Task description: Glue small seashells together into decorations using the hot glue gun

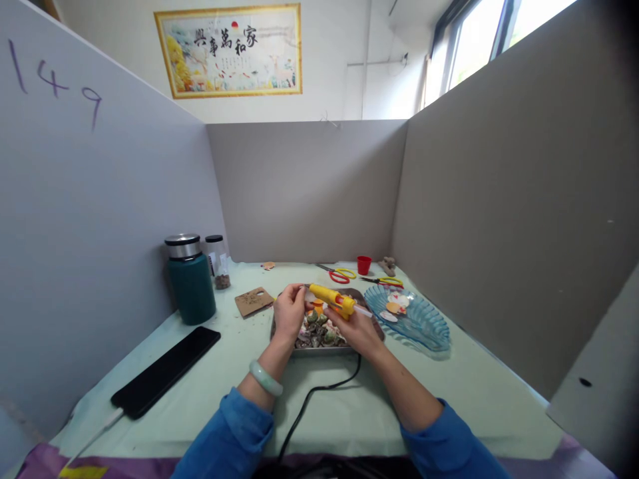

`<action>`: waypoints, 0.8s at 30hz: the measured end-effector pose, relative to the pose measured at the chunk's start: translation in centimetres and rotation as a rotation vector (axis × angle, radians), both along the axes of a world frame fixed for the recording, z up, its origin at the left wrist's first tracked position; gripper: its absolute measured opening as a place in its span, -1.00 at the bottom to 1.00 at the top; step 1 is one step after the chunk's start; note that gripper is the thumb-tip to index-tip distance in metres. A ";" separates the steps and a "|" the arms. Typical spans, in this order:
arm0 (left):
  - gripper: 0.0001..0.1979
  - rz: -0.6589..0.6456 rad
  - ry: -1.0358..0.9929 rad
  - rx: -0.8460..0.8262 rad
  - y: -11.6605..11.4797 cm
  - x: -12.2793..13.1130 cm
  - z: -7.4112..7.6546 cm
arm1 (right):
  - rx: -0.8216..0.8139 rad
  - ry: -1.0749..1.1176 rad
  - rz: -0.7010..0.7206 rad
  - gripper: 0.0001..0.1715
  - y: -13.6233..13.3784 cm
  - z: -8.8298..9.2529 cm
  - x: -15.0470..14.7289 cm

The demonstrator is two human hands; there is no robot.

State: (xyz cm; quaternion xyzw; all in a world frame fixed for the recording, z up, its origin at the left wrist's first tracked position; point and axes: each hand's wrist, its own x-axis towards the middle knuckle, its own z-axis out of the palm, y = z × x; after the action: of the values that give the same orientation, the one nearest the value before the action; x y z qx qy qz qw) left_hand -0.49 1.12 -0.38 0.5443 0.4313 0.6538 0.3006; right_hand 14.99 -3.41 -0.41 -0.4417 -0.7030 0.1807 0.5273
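My right hand (pixel 357 328) grips a yellow glue gun (pixel 332 298), its nozzle pointing left toward my left hand (pixel 289 313). The gun's black cord (pixel 319 394) runs back toward me. My left hand is closed, pinching something small at the nozzle that I cannot make out. Both hands hover over a metal tray (pixel 319 349) filled with several shells (pixel 319 329). A pale green bangle (pixel 265 378) circles my left wrist.
A blue shell-shaped glass dish (pixel 417 319) with a few shells lies right of the tray. Left stand a green flask (pixel 190 278), a small jar (pixel 217 261), a cardboard piece (pixel 253 301) and a black phone (pixel 167 369). Scissors (pixel 339 273), a red cup (pixel 364 265) and grey partition walls (pixel 309 189) are behind.
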 end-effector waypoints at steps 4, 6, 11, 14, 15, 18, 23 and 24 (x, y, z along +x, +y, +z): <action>-0.79 0.014 -0.006 -0.002 0.2 0.0 -0.1 | -0.002 -0.011 -0.014 -0.61 -0.1 0.3 0.0; -0.80 0.021 -0.020 -0.004 0.3 0.0 -0.2 | -0.001 -0.014 -0.031 -0.61 -0.2 0.4 0.0; -0.79 0.019 -0.038 -0.008 0.4 -0.1 -0.4 | -0.018 -0.007 -0.047 -0.60 -0.4 0.5 0.0; -0.79 0.010 -0.015 -0.011 0.3 -0.1 -0.3 | -0.029 -0.009 -0.037 -0.59 -0.3 0.4 0.0; -0.79 0.006 -0.004 -0.012 0.3 -0.1 -0.3 | -0.028 -0.009 -0.033 -0.59 -0.2 0.3 0.0; -0.79 0.019 0.021 -0.009 0.2 -0.1 -0.2 | -0.026 -0.007 -0.018 -0.58 -0.2 0.3 0.0; -0.80 0.034 -0.017 -0.006 0.2 0.0 -0.1 | -0.025 -0.006 -0.009 -0.60 -0.2 0.4 0.1; -0.81 0.027 -0.025 -0.004 0.1 0.0 -0.1 | -0.020 -0.008 -0.007 -0.60 -0.1 0.2 0.1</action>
State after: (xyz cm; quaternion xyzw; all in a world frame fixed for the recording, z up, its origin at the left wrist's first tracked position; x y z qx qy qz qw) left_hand -0.51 1.27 -0.48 0.5295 0.4360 0.6638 0.2982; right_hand 15.08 -3.54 -0.16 -0.4500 -0.7016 0.1842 0.5209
